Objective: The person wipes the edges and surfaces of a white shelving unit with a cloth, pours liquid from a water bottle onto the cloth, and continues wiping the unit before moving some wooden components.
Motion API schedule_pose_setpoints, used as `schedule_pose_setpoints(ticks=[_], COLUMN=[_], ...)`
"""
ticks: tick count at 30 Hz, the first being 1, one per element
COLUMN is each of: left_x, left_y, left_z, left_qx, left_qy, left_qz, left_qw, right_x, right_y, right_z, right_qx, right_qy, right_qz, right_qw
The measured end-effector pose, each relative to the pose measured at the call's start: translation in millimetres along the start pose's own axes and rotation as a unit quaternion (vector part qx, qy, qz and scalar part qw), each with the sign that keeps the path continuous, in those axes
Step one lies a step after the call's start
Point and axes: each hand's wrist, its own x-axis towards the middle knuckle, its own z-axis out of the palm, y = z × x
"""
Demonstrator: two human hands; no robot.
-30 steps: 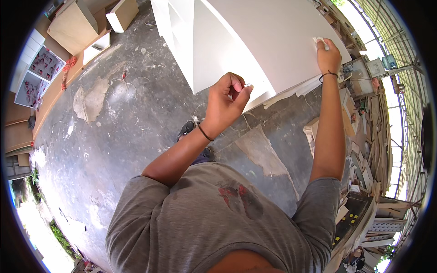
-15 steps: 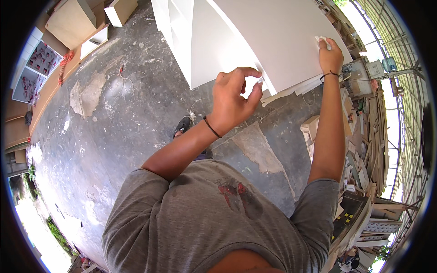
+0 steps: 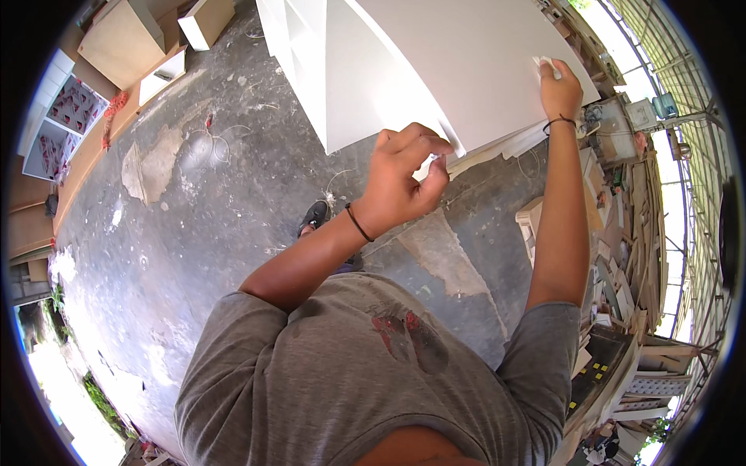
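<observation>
A large white cabinet (image 3: pixel 482 70) with open compartments on its left side fills the top middle. My left hand (image 3: pixel 408 177) is closed in a pinch in front of the cabinet's near corner, thumb against forefinger. Between those fingertips shows a bit of a small white scrap, mostly hidden. At the cabinet's right side, my right hand (image 3: pixel 561 92) rests on the flat white surface, its fingers bent round a crumpled white cloth (image 3: pixel 549 62). Whether the cloth is fabric or paper is hard to tell.
Stained concrete floor (image 3: pixel 241 179) lies to the left, with a loop of thin cord (image 3: pixel 208 140). Wooden boxes (image 3: pixel 120 43) and an open cabinet (image 3: pixel 66 116) stand at the far left. Piled wood offcuts (image 3: pixel 633 248) line the right side.
My left hand has shifted slightly to the right and down, and its pinch hides more of the white scrap. My right hand has slid a little left with the cloth.
</observation>
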Motion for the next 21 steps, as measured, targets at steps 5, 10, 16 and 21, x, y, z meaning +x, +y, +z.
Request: schedule_pose_setpoints(ticks=[5, 10, 16, 21], left_x=[1, 11, 20, 24], left_y=[3, -3, -18, -22], left_z=[0, -1, -13, -14], left_qx=[-0.013, -0.009, 0.04, 0.042], left_qy=[0.018, 0.009, -0.084, -0.086], left_qz=[-0.017, 0.055, 0.154, 0.188], left_qw=[1.0, 0.998, 0.984, 0.977], right_x=[0, 0, 1, -2], right_y=[-1, -1, 1, -6], right_z=[1, 1, 1, -3], right_qx=[-0.008, -0.012, 0.0, 0.004], right_qy=[-0.001, -0.006, -0.005, -0.007], right_qz=[0.003, 0.003, 0.006, 0.015], right_qw=[1.0, 1.0, 1.0, 1.0])
